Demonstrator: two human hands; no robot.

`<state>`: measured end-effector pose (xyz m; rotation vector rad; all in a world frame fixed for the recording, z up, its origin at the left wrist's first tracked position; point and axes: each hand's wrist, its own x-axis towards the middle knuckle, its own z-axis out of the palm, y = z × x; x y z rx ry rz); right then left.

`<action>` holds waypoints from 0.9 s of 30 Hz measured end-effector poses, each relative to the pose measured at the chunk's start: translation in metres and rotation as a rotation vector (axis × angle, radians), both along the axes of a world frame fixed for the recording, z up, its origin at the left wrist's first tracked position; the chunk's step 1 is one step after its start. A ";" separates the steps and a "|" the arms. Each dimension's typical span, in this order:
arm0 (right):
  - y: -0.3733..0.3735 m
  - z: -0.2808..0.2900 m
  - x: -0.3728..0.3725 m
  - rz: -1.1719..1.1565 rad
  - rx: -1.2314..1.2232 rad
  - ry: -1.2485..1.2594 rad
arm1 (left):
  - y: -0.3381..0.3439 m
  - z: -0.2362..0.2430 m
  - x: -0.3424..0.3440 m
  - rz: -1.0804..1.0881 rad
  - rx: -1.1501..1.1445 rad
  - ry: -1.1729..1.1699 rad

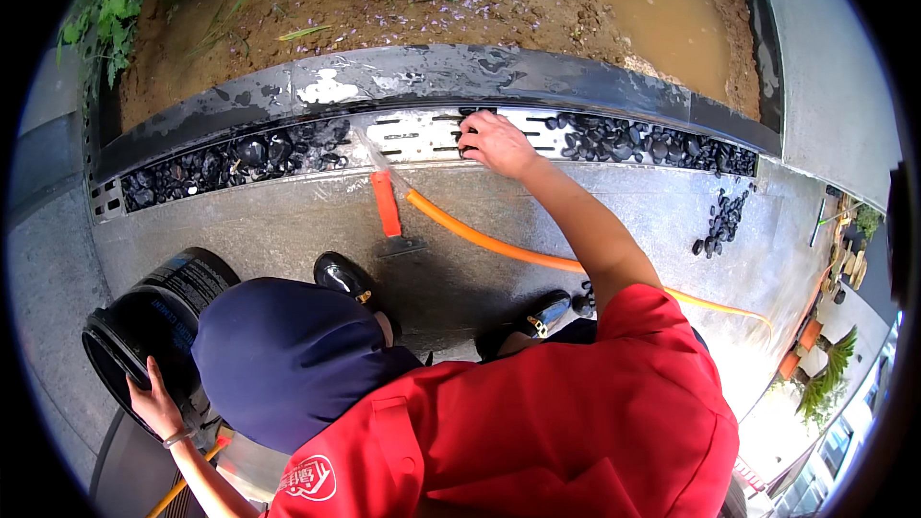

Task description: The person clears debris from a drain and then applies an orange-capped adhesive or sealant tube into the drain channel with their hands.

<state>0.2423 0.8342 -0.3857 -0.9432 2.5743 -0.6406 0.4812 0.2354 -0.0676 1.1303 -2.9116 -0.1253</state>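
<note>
My right hand (495, 143) reaches down onto a pale slotted drain cover (413, 137), its fingers curled round dark pebbles partly hidden beneath them. Black pebbles (254, 155) fill the channel to the left of the bare slotted stretch, and more pebbles (652, 142) lie along it to the right. At the lower left, my left hand (156, 403) grips the rim of a tilted black bucket (187, 278). Between the hands, a scraper with a red handle (386, 203) lies on the paving beside an orange hose (489, 242), whose clear end rests at the channel.
Beyond the channel runs a wet dark stone kerb (384, 77), then a soil bed (403, 29) with a muddy puddle (662, 14). Loose pebbles (723, 223) lie on the paving at the right. My black shoes (342, 273) stand near the scraper. Potted plants (830, 379) are at far right.
</note>
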 end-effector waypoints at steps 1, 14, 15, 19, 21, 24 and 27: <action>0.013 0.005 -0.005 0.061 0.026 0.055 | -0.004 0.003 0.004 0.040 -0.058 -0.079; 0.005 -0.006 0.052 0.026 0.179 -0.004 | 0.113 -0.187 -0.113 -0.745 0.448 0.120; 0.012 -0.004 0.049 0.046 0.184 0.005 | 0.130 -0.210 -0.113 -0.799 0.482 -0.023; 0.097 0.009 0.049 -0.008 0.410 0.057 | 0.207 -0.270 -0.132 -0.947 0.637 -0.032; 0.129 0.023 0.047 -0.026 0.509 0.130 | 0.230 -0.274 -0.140 -0.996 0.686 -0.047; 0.117 0.030 0.035 -0.084 0.331 0.236 | 0.254 -0.282 -0.152 -0.944 0.734 -0.009; 0.045 0.019 0.013 -0.084 0.124 0.348 | 0.261 -0.296 -0.165 -0.964 0.709 -0.010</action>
